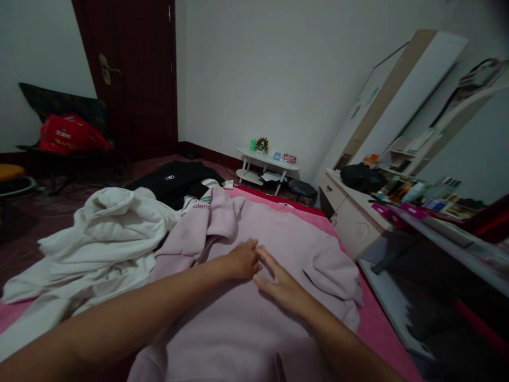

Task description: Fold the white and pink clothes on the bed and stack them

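Observation:
A pale pink sweatshirt (274,217) lies spread across the bed, one sleeve bunched on the right and the other folded over on the left. Over its middle, my left hand (244,260) reaches in with its back up and fingers pointing right; they look loosely extended, partly hidden, with nothing seen in them. Close beside it is my right hand (280,284), thumb and fingers apart and empty. The two hands' fingertips meet or nearly meet. Whether either palm presses on the cloth I cannot tell.
A white hooded garment (115,239) lies heaped at left, with a black garment (175,178) behind it. Pink bedding (387,339) shows at the right edge. A dressing table (353,212) stands right; a small white table (258,156) is by the far wall. A red bag (71,135) sits on a chair.

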A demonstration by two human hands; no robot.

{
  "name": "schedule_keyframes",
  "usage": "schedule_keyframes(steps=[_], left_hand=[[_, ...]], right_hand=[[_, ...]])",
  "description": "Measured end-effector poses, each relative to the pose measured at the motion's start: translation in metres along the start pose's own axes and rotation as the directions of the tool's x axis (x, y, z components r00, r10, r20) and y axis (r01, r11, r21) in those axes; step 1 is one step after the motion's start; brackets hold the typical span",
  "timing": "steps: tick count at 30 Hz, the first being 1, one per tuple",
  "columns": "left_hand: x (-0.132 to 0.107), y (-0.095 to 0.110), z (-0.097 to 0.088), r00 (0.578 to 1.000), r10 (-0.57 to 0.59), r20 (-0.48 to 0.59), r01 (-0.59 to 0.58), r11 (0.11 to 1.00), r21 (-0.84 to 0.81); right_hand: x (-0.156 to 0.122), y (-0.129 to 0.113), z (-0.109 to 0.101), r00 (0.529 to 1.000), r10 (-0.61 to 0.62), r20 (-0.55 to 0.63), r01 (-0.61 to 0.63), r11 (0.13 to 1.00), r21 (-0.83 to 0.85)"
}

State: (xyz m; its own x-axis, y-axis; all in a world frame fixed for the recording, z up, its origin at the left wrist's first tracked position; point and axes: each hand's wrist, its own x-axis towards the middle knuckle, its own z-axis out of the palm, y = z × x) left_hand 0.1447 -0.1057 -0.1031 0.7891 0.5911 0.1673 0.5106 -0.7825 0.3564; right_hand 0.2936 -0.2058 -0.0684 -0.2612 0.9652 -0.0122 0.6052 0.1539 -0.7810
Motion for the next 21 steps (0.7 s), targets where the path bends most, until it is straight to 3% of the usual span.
schedule_keyframes(steps=[3, 5, 7, 8, 10, 11, 12, 13, 15, 17, 21], left_hand=[[-0.007, -0.012, 0.028, 0.996, -0.033, -0.077, 0.044, 0.988, 0.150], [-0.013, -0.014, 0.030, 0.996, -0.028, -0.089, 0.042, 0.987, 0.158], [-0.015, -0.014, 0.028, 0.996, -0.030, -0.080, 0.042, 0.988, 0.151], [-0.015, -0.013, 0.026, 0.996, -0.033, -0.082, 0.045, 0.988, 0.149], [-0.013, -0.013, 0.025, 0.995, -0.037, -0.092, 0.050, 0.988, 0.144], [-0.012, -0.013, 0.026, 0.995, -0.037, -0.096, 0.050, 0.989, 0.141], [-0.012, -0.014, 0.027, 0.995, -0.034, -0.098, 0.048, 0.989, 0.139], [-0.012, -0.014, 0.027, 0.995, -0.030, -0.098, 0.043, 0.990, 0.137], [-0.013, -0.014, 0.028, 0.995, -0.024, -0.094, 0.036, 0.990, 0.134], [-0.018, -0.010, 0.025, 0.995, -0.017, -0.095, 0.030, 0.990, 0.136], [-0.041, 0.003, -0.005, 0.995, 0.048, -0.088, -0.035, 0.989, 0.143]], right_hand=[[0.006, 0.053, 0.006, 0.999, 0.009, 0.042, 0.008, 0.914, -0.405], [0.006, 0.084, -0.015, 1.000, 0.006, 0.014, 0.003, 0.831, -0.557], [0.012, 0.107, -0.046, 0.984, 0.110, -0.141, -0.173, 0.779, -0.603], [0.019, 0.114, -0.061, 0.938, 0.215, -0.271, -0.338, 0.736, -0.587], [0.036, 0.121, -0.081, 0.749, 0.428, -0.506, -0.653, 0.606, -0.454], [0.045, 0.121, -0.084, 0.664, 0.480, -0.572, -0.736, 0.555, -0.388], [0.053, 0.118, -0.082, 0.631, 0.493, -0.599, -0.761, 0.544, -0.354], [0.061, 0.114, -0.076, 0.660, 0.469, -0.587, -0.733, 0.575, -0.364], [0.071, 0.105, -0.053, 0.792, 0.342, -0.505, -0.583, 0.667, -0.464], [0.075, 0.099, -0.028, 0.883, 0.215, -0.418, -0.437, 0.703, -0.561], [0.072, 0.101, -0.007, 0.886, 0.174, -0.431, -0.423, 0.687, -0.592]])
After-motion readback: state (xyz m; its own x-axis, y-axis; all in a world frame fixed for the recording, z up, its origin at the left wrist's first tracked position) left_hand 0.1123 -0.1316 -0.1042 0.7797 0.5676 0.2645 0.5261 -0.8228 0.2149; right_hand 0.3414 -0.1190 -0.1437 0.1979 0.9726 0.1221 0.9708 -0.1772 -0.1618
